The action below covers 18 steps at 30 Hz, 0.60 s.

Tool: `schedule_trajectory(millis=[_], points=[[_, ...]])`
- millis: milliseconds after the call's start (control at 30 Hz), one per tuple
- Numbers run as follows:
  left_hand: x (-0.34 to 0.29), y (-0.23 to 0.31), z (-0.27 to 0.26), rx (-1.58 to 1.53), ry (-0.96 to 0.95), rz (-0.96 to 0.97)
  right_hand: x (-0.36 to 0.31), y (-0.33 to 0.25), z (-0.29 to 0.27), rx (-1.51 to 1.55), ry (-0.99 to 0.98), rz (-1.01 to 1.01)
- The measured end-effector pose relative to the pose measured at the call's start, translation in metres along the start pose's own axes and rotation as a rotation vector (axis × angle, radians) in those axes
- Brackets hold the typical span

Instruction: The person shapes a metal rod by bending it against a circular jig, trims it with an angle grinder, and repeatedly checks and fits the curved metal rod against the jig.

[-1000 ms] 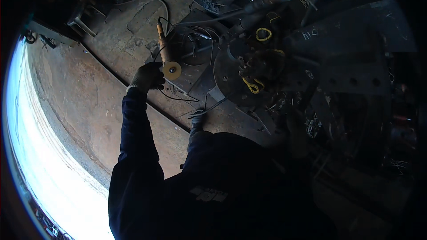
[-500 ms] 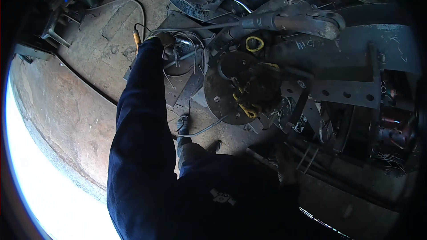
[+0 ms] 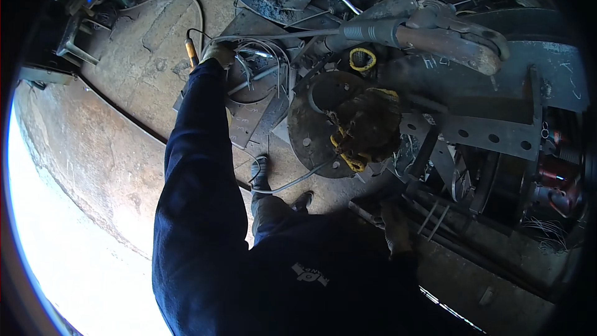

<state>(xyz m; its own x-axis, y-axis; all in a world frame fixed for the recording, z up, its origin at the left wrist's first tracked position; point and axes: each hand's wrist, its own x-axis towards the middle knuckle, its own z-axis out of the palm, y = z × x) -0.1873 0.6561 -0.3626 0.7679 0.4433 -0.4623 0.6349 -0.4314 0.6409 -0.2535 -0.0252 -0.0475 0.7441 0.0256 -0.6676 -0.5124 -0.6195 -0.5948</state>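
My left hand (image 3: 219,54), at the end of a dark blue sleeve, reaches far out at the upper left. Its fingers look curled, and what is in them is hidden. Right beside it are a tool with an orange handle (image 3: 191,53) on a thin black cord and a grey cable (image 3: 273,36). Shiny metal rods and looped cable lie just beyond it. My right hand (image 3: 393,227) is low in shadow, near a dark metal bar (image 3: 364,213); its fingers are too dark to read.
A round steel plate (image 3: 301,140) carries a dark bundle with yellow edging (image 3: 367,127). To its right stand a steel frame with holes (image 3: 493,137) and a red machine (image 3: 553,177). Scrap metal fills the back. A hose (image 3: 292,180) crosses near my feet.
The view has shifted slightly, with the plate and metalwork now a little farther right. My left hand has turned or shifted slightly and shows lighter beside the orange-handled tool.
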Motion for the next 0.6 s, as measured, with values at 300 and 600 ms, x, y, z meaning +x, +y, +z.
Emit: schedule_trajectory(millis=[300,600], points=[[-0.034,0.021,-0.014,-0.781,-0.002,-0.068,-0.008,-0.027,0.003,-0.254,0.02,-0.128],[-0.08,0.04,-0.049,-0.818,0.058,-0.171,-0.002,-0.012,-0.009,-0.126,-0.001,-0.009]])
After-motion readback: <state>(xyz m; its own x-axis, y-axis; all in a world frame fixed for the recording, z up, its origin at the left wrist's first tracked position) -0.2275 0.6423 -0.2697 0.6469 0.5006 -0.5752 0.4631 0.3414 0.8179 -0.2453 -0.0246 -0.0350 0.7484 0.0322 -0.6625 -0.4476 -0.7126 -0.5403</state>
